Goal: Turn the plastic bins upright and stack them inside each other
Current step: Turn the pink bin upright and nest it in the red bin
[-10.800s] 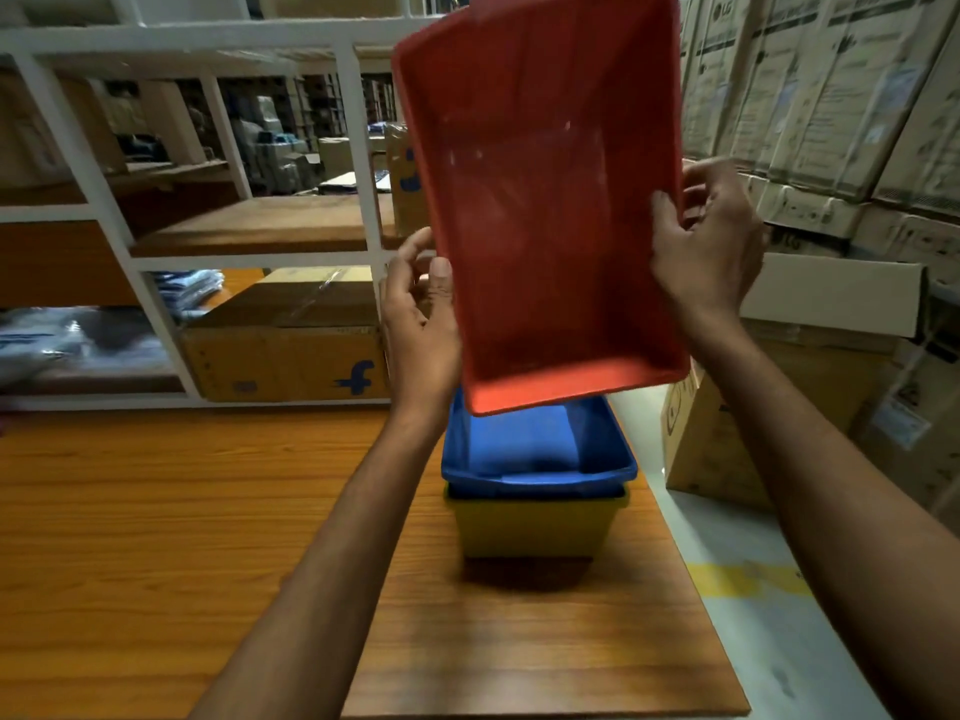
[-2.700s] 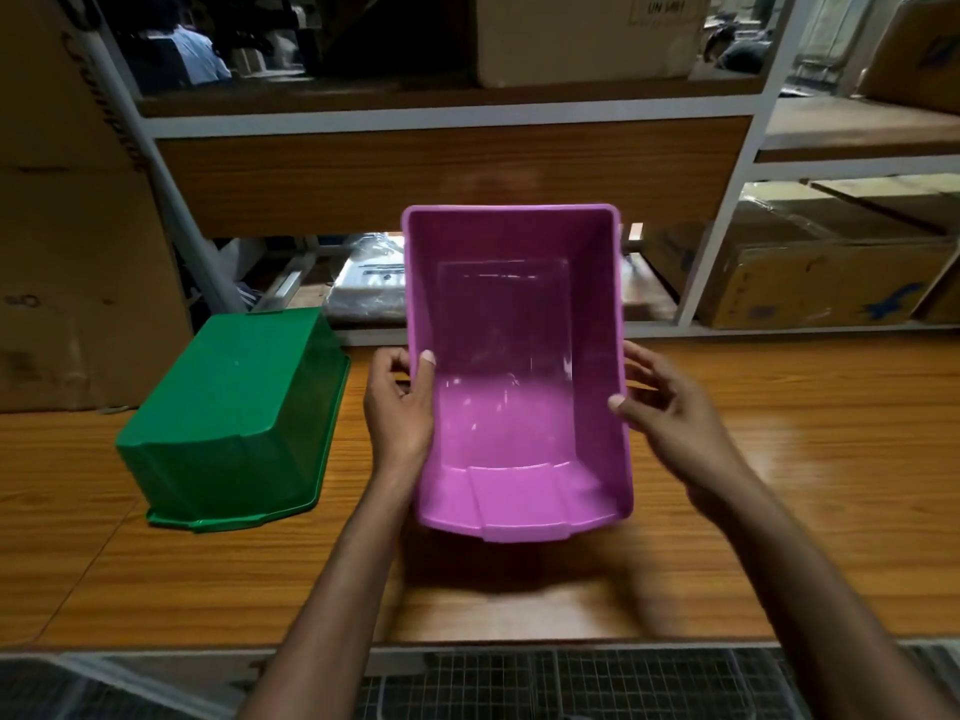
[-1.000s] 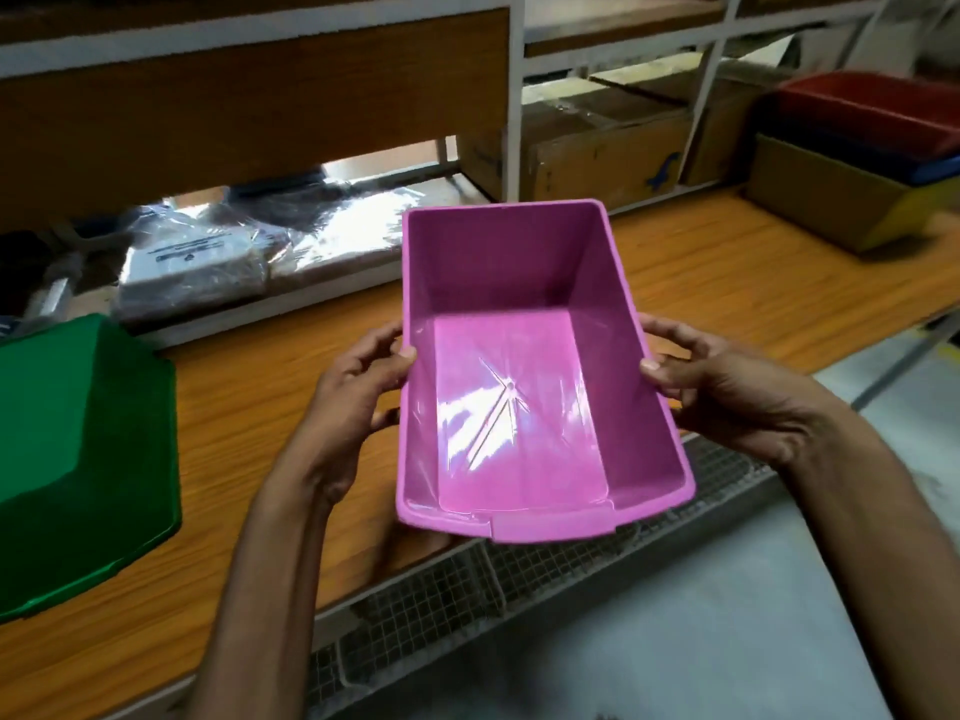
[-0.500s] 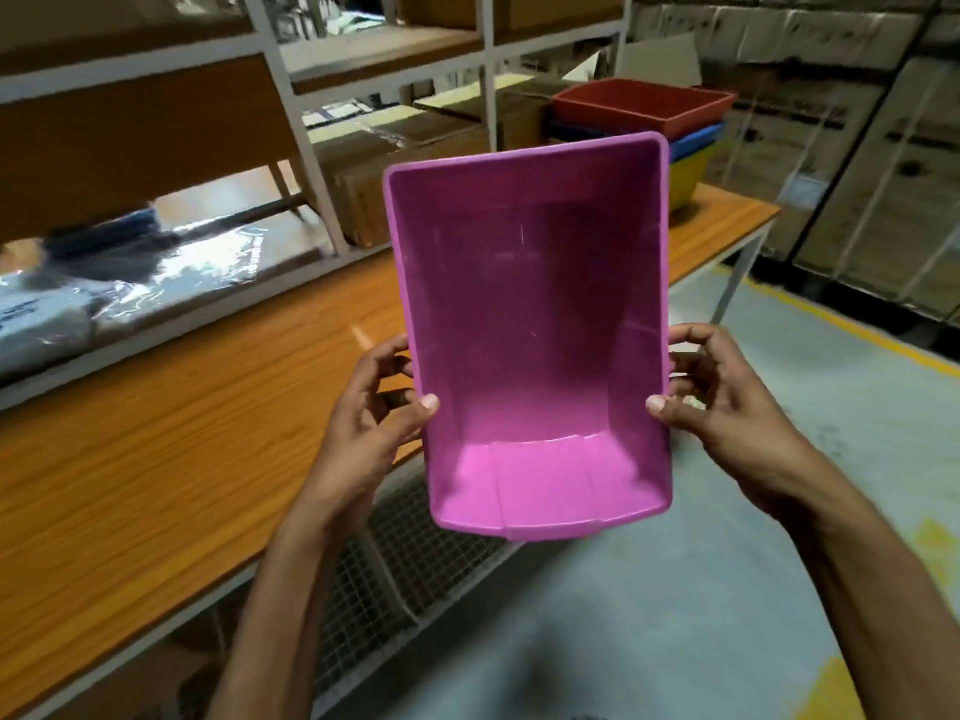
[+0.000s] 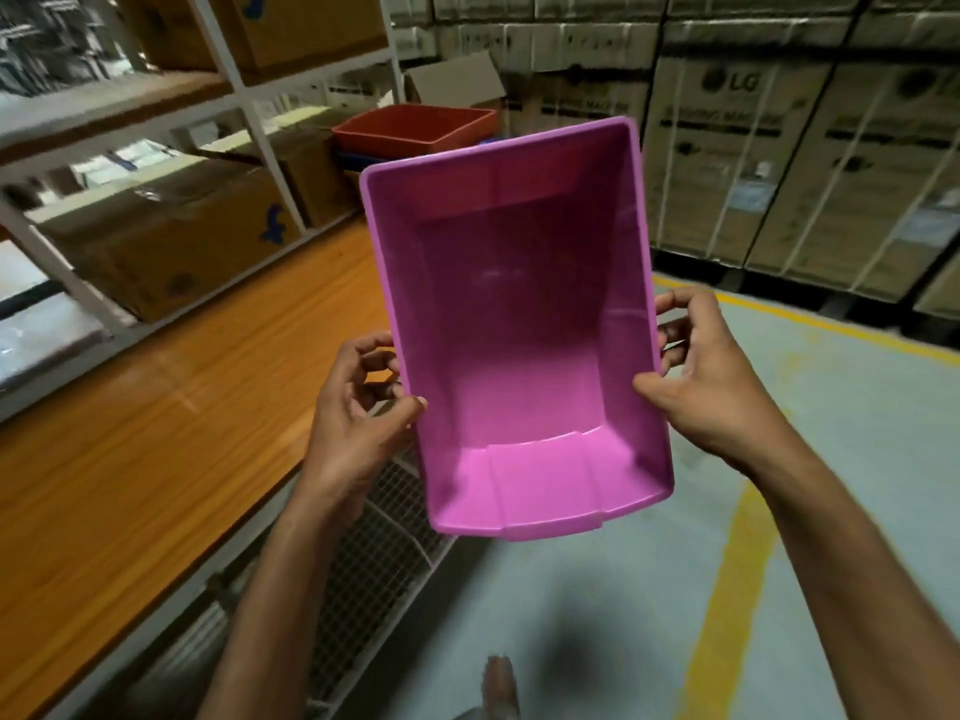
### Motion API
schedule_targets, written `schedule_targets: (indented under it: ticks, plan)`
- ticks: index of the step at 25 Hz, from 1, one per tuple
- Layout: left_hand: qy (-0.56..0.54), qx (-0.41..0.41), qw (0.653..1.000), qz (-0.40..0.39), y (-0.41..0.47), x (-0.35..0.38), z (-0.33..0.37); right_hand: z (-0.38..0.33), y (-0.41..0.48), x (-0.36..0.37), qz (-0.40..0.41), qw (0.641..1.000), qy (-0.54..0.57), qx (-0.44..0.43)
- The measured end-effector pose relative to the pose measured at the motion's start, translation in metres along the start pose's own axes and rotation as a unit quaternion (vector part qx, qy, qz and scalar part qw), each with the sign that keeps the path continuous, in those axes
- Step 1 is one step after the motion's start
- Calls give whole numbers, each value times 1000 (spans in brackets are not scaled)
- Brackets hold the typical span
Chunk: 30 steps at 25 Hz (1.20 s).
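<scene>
With the left grip (image 5: 358,407) pinching the left wall of a pink bin (image 5: 519,330), thumb inside the rim, fingers curled behind; with the right grip (image 5: 711,376) pinching the right wall the same way. Held in the air, off the surface (image 5: 156,433), above the floor (image 5: 857,407) just beside its edge, open side toward the camera, far end tilted up. Behind its upper left corner, at the far end of the surface: a red bin (image 5: 415,129), upright, seated in a blue bin (image 5: 353,161), only a strip showing. Left, shelving (image 5: 249,122) with boxes (image 5: 171,236); at the back, stacked cartons (image 5: 727,148). Below, mesh (image 5: 374,537) and a yellow line (image 5: 727,589).
</scene>
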<state>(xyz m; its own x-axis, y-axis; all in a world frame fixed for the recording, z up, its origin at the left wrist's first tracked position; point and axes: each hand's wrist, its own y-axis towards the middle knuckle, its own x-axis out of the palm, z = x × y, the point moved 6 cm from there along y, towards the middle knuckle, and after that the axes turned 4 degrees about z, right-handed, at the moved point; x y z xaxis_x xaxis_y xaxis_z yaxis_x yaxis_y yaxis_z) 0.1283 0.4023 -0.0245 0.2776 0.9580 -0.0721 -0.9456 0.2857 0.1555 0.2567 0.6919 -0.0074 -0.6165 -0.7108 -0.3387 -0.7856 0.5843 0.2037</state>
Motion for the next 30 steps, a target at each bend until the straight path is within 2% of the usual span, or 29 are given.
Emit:
schedule_targets:
  ticks: [6,13,19,23,30]
  plan:
    - [-30,5,998,-56,86,97,-6,42,69,-54,26,998,-15,57]
    - [-31,-90,992,-88,215,192,-8,83,204,-88,48,973,98,204]
    - [-22,-125,985,-114,305,257,-8,125,311,-113,50,957,157,238]
    - [-9,-108,992,-62,357,287,-5,138,400,-113,-31,954,194,225]
    - [-52,-103,989,94,422,319,10,122,557,-93,-176,947,192,187]
